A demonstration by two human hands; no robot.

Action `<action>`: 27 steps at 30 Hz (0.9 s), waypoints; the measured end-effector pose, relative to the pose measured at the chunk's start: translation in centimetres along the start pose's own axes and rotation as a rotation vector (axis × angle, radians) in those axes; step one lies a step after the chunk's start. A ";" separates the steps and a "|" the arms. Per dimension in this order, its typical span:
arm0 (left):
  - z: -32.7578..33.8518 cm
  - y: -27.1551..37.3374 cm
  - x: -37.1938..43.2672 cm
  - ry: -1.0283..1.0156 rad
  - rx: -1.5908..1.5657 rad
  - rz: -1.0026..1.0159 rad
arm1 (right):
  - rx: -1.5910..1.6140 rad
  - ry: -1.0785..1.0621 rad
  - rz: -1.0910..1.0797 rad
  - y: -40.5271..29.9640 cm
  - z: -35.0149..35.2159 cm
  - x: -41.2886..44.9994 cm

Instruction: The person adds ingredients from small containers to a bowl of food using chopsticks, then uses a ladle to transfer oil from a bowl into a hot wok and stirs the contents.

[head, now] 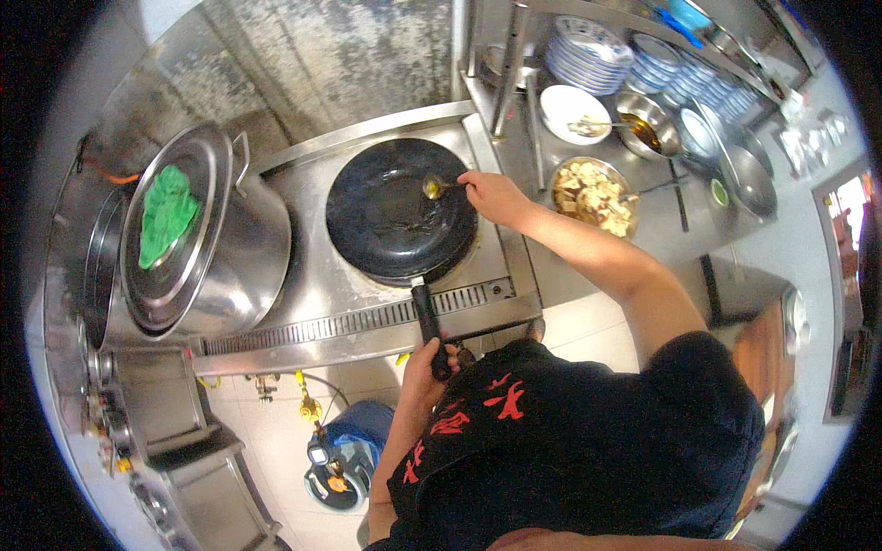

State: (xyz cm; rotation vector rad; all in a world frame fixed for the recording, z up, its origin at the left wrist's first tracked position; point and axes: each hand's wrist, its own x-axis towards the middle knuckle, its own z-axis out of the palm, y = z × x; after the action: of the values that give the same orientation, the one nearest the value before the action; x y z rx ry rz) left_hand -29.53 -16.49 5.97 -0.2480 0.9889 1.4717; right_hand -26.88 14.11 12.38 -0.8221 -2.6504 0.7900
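My left hand (428, 365) grips the black handle of a dark frying pan (386, 227) that sits over the steel stove (310, 275). Above the pan's right side, my right hand (493, 196) holds a small metal spoon (433, 188) by its handle; something yellowish shows in its bowl. The pan's inside looks glossy, with a little liquid on it. Right of my right hand stands a metal bowl of pale, cut food pieces (592, 193). Behind it are a white bowl (575, 113) with a spoon in it and a steel bowl of dark amber liquid (644, 131).
A large lidded steel stockpot (255, 255) stands at the left, a green cloth (167, 217) on its lid. Stacked plates (589, 58), more bowls and a ladle (747, 175) crowd the right counter. Below the stove are a yellow gas valve (310, 410) and a blue container (365, 423).
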 end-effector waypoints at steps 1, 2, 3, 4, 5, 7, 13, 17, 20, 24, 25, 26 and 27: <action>0.1 -0.1 -0.2 -0.004 -0.002 -0.001 | 0.047 0.068 -0.034 0.5 1.2 0.6; 0.1 -0.1 -0.4 0.011 -0.013 0.014 | 0.019 0.106 -0.079 0.8 2.6 1.4; 0.2 -0.2 -0.6 0.018 -0.009 0.011 | 0.024 0.095 -0.091 0.8 3.9 2.0; 0.3 -0.2 -0.9 0.026 -0.002 0.009 | 0.143 0.089 -0.052 0.4 5.1 2.5; 0.3 -0.3 -1.1 0.035 -0.007 0.017 | 0.259 0.085 -0.010 0.0 6.2 2.9; 0.2 -0.3 -1.1 0.000 0.006 0.042 | 0.340 0.063 -0.035 -0.8 7.7 3.5; -0.2 -0.5 -1.2 -0.032 -0.015 0.042 | 0.331 -0.185 -0.160 -3.7 6.5 1.0; -0.6 -0.7 -0.6 -0.053 -0.014 0.045 | 0.100 -0.002 -0.267 -2.0 3.5 1.6; -0.3 -0.5 -1.1 -0.051 0.040 0.054 | -0.067 0.069 -0.233 -0.3 1.4 1.7; -0.6 -0.8 -1.3 -0.046 0.097 0.101 | -0.106 -0.036 -0.187 0.3 -0.8 0.1; -0.8 -0.9 -1.2 -0.062 0.120 0.108 | -0.108 -0.037 -0.190 0.7 -0.5 -0.1; -0.8 -1.0 -1.3 -0.061 0.117 0.111 | 0.081 -0.107 -0.052 1.4 0.3 -0.2; -0.8 -0.9 -1.5 -0.053 0.149 0.113 | 0.270 -0.175 0.090 1.3 0.5 -0.5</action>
State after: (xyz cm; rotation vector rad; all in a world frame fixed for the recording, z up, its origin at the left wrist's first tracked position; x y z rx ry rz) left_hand -28.71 -18.20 6.12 -0.0451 1.0786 1.4905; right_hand -26.14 14.53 11.15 -0.8368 -2.5849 1.2627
